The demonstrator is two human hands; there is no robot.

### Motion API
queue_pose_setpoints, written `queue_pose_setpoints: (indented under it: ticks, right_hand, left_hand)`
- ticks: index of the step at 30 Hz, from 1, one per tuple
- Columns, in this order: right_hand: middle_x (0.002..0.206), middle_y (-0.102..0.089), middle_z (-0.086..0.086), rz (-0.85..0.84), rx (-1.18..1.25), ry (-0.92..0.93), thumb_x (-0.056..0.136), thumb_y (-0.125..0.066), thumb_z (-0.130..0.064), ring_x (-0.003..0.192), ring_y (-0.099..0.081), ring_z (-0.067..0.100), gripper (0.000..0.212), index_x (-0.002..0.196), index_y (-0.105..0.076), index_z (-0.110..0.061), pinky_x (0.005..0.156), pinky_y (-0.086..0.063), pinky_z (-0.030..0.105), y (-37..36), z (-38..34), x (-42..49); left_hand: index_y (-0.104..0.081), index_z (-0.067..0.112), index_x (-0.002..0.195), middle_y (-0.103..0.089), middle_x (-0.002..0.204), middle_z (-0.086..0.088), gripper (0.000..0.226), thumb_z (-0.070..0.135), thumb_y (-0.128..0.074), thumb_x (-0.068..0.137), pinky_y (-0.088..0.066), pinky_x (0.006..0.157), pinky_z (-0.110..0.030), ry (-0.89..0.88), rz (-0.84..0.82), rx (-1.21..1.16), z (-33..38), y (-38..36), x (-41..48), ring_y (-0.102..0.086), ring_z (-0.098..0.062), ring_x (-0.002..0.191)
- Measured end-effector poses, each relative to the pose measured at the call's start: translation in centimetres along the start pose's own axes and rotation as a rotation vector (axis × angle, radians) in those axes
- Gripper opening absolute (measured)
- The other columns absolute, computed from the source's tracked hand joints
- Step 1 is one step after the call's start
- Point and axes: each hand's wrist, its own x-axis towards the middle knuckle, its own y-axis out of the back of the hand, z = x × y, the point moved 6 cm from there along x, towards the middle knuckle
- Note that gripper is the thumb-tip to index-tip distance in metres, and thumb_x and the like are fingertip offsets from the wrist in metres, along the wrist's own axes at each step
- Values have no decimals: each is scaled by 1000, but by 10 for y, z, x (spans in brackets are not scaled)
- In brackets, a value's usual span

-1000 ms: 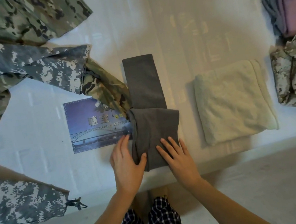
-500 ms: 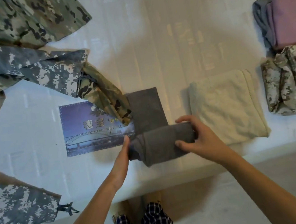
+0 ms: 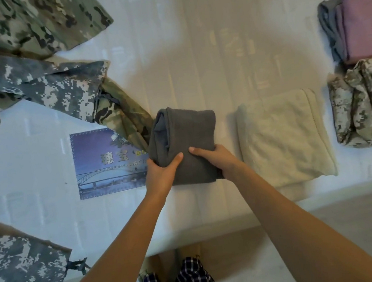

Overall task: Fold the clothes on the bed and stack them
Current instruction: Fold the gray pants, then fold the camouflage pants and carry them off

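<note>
1. Holding the grey cloth [image 3: 187,140] with both hands, I have it folded into a small fat bundle near the front edge of the bed [image 3: 194,49]
2. My left hand [image 3: 161,174] grips its near left corner and my right hand [image 3: 218,158] grips its near right corner. Both thumbs lie on top, and my other fingers go under where I cannot see them
3. I think the next job is to lift it onto a pile, maybe onto the cream towel [image 3: 284,138] just beside it on the right
4. To do this well, I should squeeze all the layers together so none slip out. I should lift it flat and not drag the camo leg [image 3: 121,115] that touches its left side
5. I should set it down with the edges lined up, then pat it flat
6. Counting: two hands, one grey bundle, one cream towel, one blue label [image 3: 105,162] on the bed
7. Far right I count three folded things: one purple cloth [image 3: 364,25], one blue-grey cloth [image 3: 328,27] beside it, and one folded camo piece [image 3: 363,103] in front
8. On the left lie loose camo clothes [image 3: 39,86]. They overlap, so I cannot count them for sure
</note>
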Motion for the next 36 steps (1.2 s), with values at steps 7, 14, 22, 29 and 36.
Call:
queue_pose_setpoints:
  ticks: [7, 14, 22, 29, 36]
  right_hand:
    - [96, -72, -10, 10, 30, 345, 74, -79, -24, 86, -68, 3, 32, 101, -63, -27, 67, -54, 16, 50, -28, -82]
    - [96, -70, -21, 185, -166, 328, 51, -84, -51, 87, -66, 0, 50, 95, -62, -47, 60, -51, 10, 203, -44, -126]
    - [135, -45, 19, 658, -817, 199, 77, -74, -29, 122, -44, 39, 75, 138, -35, -9, 96, -39, 50, 237, -10, -63]
    - [115, -59, 27, 810, -837, 651, 78, -67, 3, 109, -54, 44, 35, 112, -60, 7, 93, -40, 53, 112, -13, -135]
    - [113, -61, 3, -4, -917, 682, 90, -58, -16, 104, -59, 20, 27, 117, -58, -14, 91, -45, 32, -153, 12, -146]
  left_hand:
    - [-50, 27, 111, -60, 94, 15, 60, 40, -81, 61, -48, 47, -15, 6, -162, -238, 32, -14, -77, -59, -5, 79]
    - [-56, 34, 107, -61, 106, 22, 32, 33, -73, 80, -47, 79, -10, -332, -435, -19, 68, -121, -131, -58, 10, 94]
    - [-58, 22, 122, -55, 134, -2, 33, 32, -61, 90, -35, 104, -39, -273, -62, 714, -31, 13, -67, -50, -22, 122]
    - [-62, 20, 115, -56, 128, -4, 26, 26, -62, 90, -46, 95, -40, -72, 188, 682, -93, 186, -91, -61, -28, 104]
    - [-62, 11, 117, -58, 122, -18, 33, 19, -68, 85, -46, 93, -43, 110, 485, 455, -140, 335, -99, -56, -37, 107]
